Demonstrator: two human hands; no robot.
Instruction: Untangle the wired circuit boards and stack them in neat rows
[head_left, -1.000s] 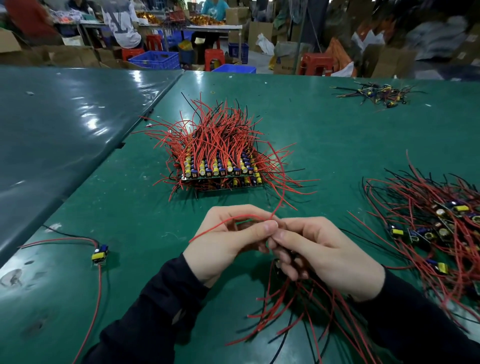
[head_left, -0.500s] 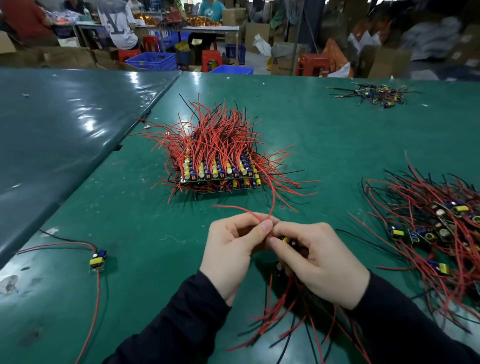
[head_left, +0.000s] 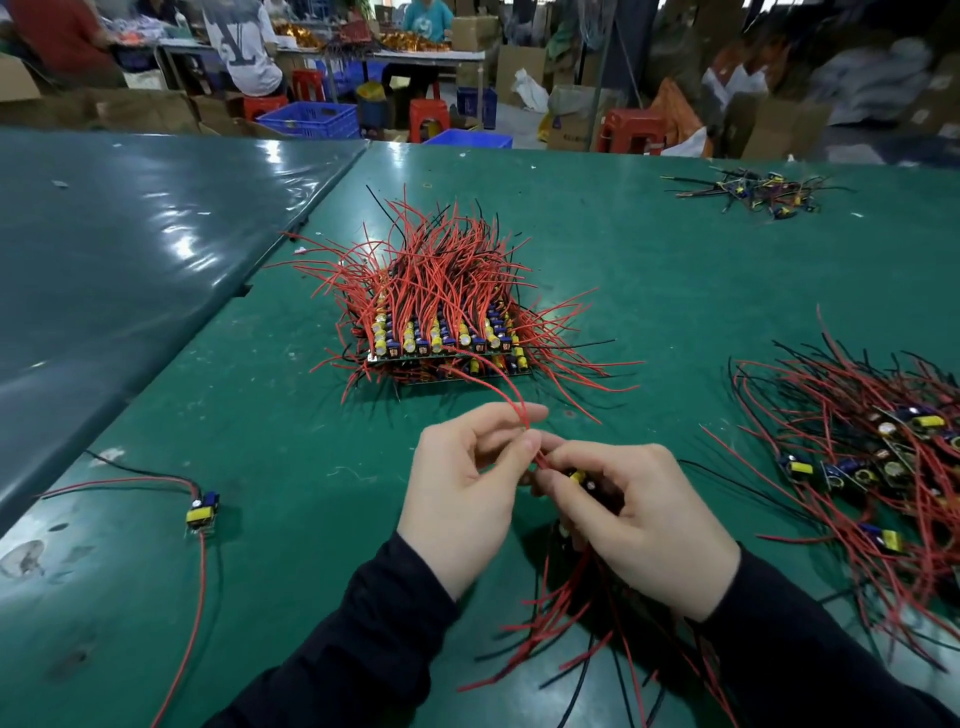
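Pinching a red wire (head_left: 511, 402) between thumb and forefinger, the left hand (head_left: 462, 493) sits raised just above the green tabletop (head_left: 311, 441), palm turned inward, its other fingers loosely curled and its dark sleeve running back toward the lower edge. Right beside it, fingertips nearly touching, the right hand (head_left: 644, 525) curls around a small bundle of circuit boards (head_left: 582, 480), of which a yellow part peeks out between thumb and forefinger; their red and black leads (head_left: 561, 623) fan out below the wrist onto the tabletop. The pinched wire arcs up and away toward the stacked boards (head_left: 447, 348), which sit in neat rows further out at the middle of the tabletop, their wires bristling upward and outward. A tangled pile of boards (head_left: 857, 457) lies to the right, well apart from the hands. One single board (head_left: 202, 512) with a red and a black lead lies alone to the left. A smaller tangle (head_left: 758, 189) rests at the far right of the tabletop
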